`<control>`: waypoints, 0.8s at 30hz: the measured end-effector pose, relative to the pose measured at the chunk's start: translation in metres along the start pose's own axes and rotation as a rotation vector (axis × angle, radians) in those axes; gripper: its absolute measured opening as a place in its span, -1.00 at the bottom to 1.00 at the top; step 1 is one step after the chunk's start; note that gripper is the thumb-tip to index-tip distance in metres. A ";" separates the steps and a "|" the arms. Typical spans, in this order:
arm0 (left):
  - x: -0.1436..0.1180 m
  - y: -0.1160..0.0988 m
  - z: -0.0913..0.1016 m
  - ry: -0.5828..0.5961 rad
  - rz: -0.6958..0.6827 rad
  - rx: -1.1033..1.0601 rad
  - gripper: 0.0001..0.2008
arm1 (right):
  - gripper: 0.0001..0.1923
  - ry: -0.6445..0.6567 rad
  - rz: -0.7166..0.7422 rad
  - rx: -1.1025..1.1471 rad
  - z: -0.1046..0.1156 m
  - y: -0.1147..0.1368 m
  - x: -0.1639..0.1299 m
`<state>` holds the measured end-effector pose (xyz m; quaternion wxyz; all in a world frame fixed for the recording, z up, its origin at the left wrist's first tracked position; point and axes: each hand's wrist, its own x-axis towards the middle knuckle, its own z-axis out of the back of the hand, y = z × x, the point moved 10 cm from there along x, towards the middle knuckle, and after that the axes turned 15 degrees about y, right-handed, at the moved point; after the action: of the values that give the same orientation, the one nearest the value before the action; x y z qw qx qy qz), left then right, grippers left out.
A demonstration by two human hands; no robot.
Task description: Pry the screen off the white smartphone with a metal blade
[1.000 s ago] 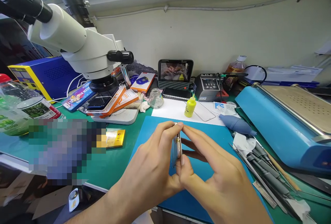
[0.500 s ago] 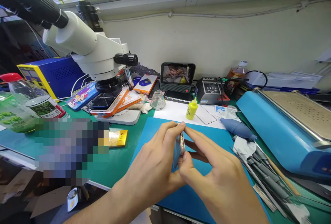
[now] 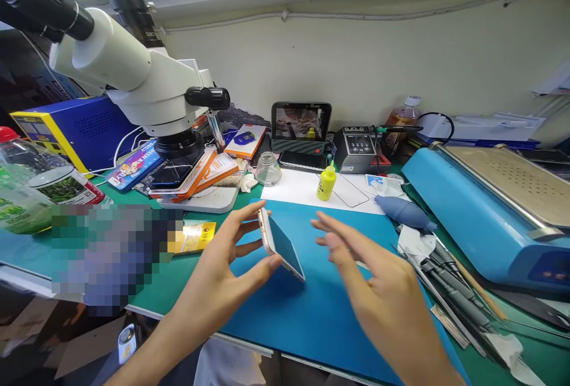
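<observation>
My left hand [image 3: 225,270] holds a smartphone [image 3: 282,244] by its edges, tilted with its dark screen facing up and to the right, just above the blue work mat [image 3: 307,315]. Thumb and fingers pinch the phone's upper end and lower side. My right hand [image 3: 378,282] hovers to the right of the phone, fingers spread and slightly blurred, holding nothing and apart from the phone.
A white microscope [image 3: 133,80] stands at the left over orange boxes. Behind the mat are a yellow bottle [image 3: 326,182], a glass jar [image 3: 268,169], a small screen [image 3: 301,122] and a blue rubber blower [image 3: 403,210]. Tools [image 3: 454,288] lie at the right beside a blue machine [image 3: 485,214].
Both hands were pinching the phone held on edge. Now my right hand has let go and moved right, and my left hand has tilted the phone screen-up.
</observation>
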<state>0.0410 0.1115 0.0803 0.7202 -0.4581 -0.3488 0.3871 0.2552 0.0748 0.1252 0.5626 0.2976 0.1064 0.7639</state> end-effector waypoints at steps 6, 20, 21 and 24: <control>-0.019 0.036 0.026 -0.120 0.123 -0.042 -0.44 | -0.49 -0.023 -0.166 -0.445 -0.002 -0.063 -0.030; -0.068 0.066 0.026 0.126 0.261 0.489 -0.31 | -0.17 0.142 -0.181 -0.404 -0.008 -0.083 -0.033; -0.068 0.067 0.024 0.122 0.253 0.514 -0.32 | -0.16 0.152 -0.190 -0.390 -0.007 -0.082 -0.032; -0.066 0.071 0.019 0.126 0.232 0.556 -0.36 | -0.21 0.187 -0.225 -0.325 -0.005 -0.083 -0.025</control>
<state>-0.0227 0.0809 0.0111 0.7891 -0.3033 -0.1295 0.5182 0.3236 0.0816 0.0716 0.6725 0.1172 0.0663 0.7278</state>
